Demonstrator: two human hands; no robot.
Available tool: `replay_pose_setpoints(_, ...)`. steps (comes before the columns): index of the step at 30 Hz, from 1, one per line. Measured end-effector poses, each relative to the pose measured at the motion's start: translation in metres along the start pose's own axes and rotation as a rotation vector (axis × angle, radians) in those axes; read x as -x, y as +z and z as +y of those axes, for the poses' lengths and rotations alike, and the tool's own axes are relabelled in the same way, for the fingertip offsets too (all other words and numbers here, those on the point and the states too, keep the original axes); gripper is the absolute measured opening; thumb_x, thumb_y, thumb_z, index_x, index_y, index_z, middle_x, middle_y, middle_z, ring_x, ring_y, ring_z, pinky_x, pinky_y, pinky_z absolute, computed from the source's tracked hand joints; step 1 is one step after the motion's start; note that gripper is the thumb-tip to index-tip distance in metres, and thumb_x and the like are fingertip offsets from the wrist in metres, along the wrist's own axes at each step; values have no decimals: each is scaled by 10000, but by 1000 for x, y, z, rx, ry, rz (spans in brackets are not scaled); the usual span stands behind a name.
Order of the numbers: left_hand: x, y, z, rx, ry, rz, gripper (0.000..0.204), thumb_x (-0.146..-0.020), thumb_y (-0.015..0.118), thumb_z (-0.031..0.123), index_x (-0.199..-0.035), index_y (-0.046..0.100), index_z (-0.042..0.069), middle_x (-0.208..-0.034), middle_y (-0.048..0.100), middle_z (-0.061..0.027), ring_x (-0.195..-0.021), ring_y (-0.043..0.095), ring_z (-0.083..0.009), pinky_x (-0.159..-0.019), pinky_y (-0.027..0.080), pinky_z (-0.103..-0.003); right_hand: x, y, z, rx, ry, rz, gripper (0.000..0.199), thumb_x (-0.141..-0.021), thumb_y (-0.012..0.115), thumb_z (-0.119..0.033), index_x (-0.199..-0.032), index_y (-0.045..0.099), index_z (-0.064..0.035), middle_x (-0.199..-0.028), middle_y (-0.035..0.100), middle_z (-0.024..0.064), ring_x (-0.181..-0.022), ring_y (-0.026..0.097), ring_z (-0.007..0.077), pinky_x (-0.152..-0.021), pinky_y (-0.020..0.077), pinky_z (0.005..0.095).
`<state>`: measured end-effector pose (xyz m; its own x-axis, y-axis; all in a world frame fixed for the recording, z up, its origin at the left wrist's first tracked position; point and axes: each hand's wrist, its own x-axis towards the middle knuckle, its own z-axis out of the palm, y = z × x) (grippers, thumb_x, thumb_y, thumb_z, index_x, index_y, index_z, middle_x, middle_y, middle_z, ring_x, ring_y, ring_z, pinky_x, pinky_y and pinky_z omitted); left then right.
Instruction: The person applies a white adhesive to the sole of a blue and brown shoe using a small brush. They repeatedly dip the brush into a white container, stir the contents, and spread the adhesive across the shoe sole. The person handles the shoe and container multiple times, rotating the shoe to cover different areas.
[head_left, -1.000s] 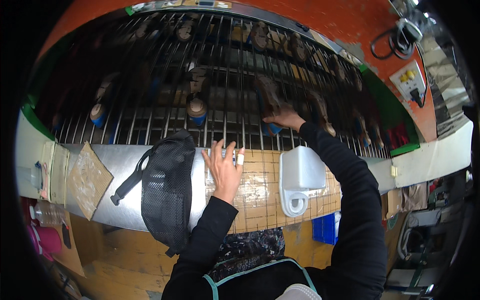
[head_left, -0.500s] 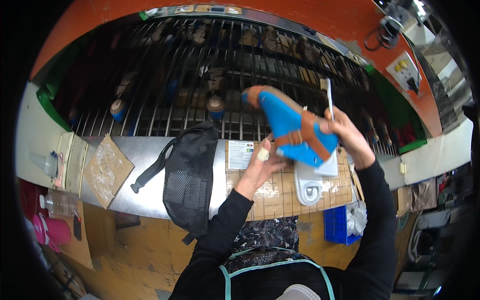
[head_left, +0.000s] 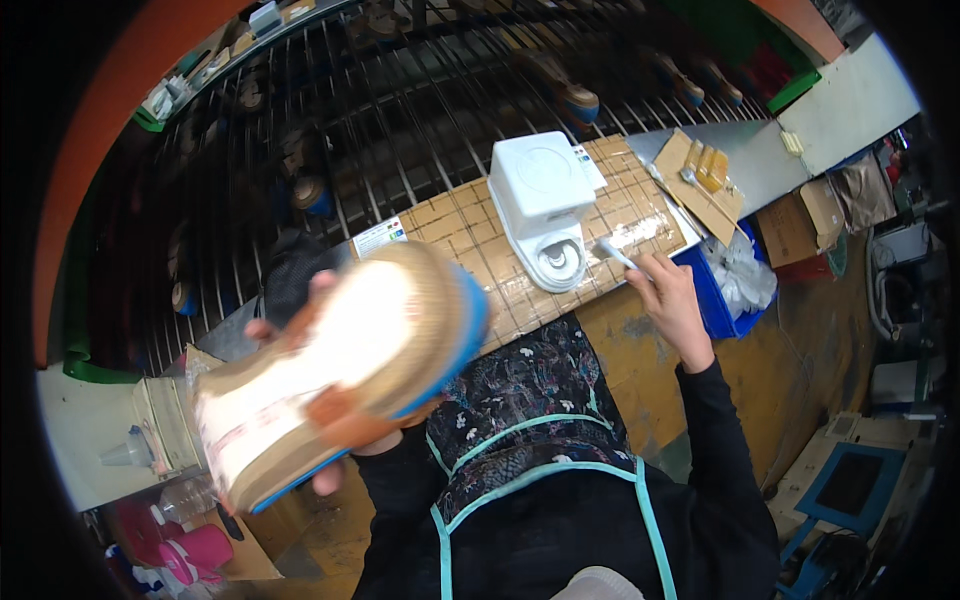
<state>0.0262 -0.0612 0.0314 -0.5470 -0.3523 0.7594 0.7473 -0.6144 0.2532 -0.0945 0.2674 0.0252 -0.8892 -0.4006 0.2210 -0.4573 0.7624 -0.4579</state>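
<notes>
1. Taking the middle of the view as the clock's centre, the shoe (head_left: 345,345) is at 8 o'clock, held up in the air, pale underside facing the camera, its outline motion-blurred.
2. The left hand (head_left: 328,478) is curled round the shoe from behind; fingertips show past its edges at 10 and 7 o'clock, while the palm is hidden.
3. The right hand (head_left: 672,305), at 3 o'clock, is closed in a light pinch on the brush (head_left: 616,256), whose tip points toward 10 o'clock.
4. That tip is near the cup (head_left: 557,264) of the white dispenser (head_left: 540,185), at the cup's 2 o'clock; whether they touch I cannot tell.
5. The dispenser stands at 1 o'clock on a cardboard sheet (head_left: 440,225) over the metal tabletop (head_left: 755,155); rollers (head_left: 380,170) run beyond, toward 11 o'clock.
6. Handling, as a judgement: the blue form (head_left: 468,325) within should make the shoe stiff and fairly weighty, the brown straps (head_left: 345,415) softer. The underside may be tacky, so grip the sides over the form, fingers off the pale face.
7. The brush looks light and stiff; mid-handle suits it, clear of the tip.
</notes>
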Motion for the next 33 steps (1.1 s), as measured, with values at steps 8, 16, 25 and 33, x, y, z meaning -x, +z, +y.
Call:
replay_pose_setpoints(8,7,10,15,-777,58,468,1229,-556,878,554,-1471,187,112,-1455,313,-163,-1361,327,-379,-1107,353,-545,-9,40,5,286,-134,151,93,-863,659,-219,-937,630,-170,-760,529,23,-710,534,210,-731,282,386)
replay_pose_setpoints(16,7,19,9,-591,69,573,1099,-550,909,458,-1433,363,98,-1433,446,-124,-1347,392,-325,-1118,319,-569,-23,45,2,364,-296,266,106,-806,711,-236,-903,687,-199,-804,585,-34,-765,527,170,-814,298,418)
replay_pose_setpoints(25,-5,23,-12,-957,38,500,1146,-604,848,538,-1474,245,99,-1475,334,-113,-1364,353,-297,-1125,317,-516,-28,42,6,497,-437,266,68,-782,707,-172,-847,692,-183,-749,582,-12,-738,552,177,-804,293,436)
replay_pose_setpoints(33,8,12,-4,-1379,-2,429,934,-749,616,634,-1445,264,119,-1437,344,-187,-1318,398,-319,-1055,418,-484,-29,34,27,-107,102,-119,193,-904,630,-229,-787,691,-88,-615,610,88,-567,545,212,-690,376,351)
